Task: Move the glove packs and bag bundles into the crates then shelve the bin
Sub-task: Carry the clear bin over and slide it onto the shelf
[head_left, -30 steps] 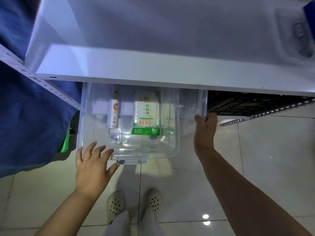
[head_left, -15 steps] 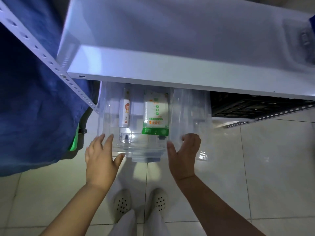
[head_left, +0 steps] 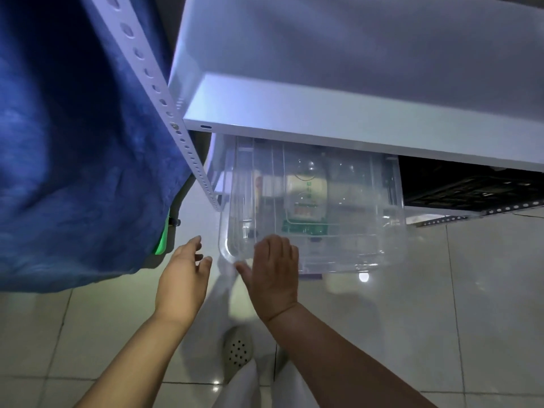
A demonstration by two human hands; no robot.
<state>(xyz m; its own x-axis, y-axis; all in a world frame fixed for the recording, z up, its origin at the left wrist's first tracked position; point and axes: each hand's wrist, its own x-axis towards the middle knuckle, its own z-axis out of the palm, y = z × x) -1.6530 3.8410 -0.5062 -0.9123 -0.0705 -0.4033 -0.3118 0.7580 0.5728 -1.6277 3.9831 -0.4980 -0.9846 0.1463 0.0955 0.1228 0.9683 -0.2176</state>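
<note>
Here, seen from the head view looking down, the clear plastic bin (head_left: 312,216) sits low under the white shelf board (head_left: 353,125) of the rack, its front end sticking out over the tiled floor (head_left: 471,304). Through its walls a green-and-white pack (head_left: 306,201) shows, blurred by the plastic, with a slim pale item beside it that I cannot make out. The right hand (head_left: 272,269) lies flat against the bin's front wall near its left corner, fingers straight and together, its grip wide and holding nothing, only pressing. The left hand (head_left: 184,278) hangs just beside the bin's left corner, apart from it, fingers loosely spread, its grip likewise wide and empty. To the right, under the same board, a dark slatted crate (head_left: 471,189) stands back in the rack. A blue cloth (head_left: 73,142) drapes over the rack's perforated upright (head_left: 164,104) on the left, and a pale perforated shoe (head_left: 237,351) shows below between the arms. I judge the step in hand to be the last one, shelving the bin, though packs remain in it, so whether the sorting is finished I cannot say. The next move calls for a steady, square push from both palms so the bin slides straight in, clear of the upright.
</note>
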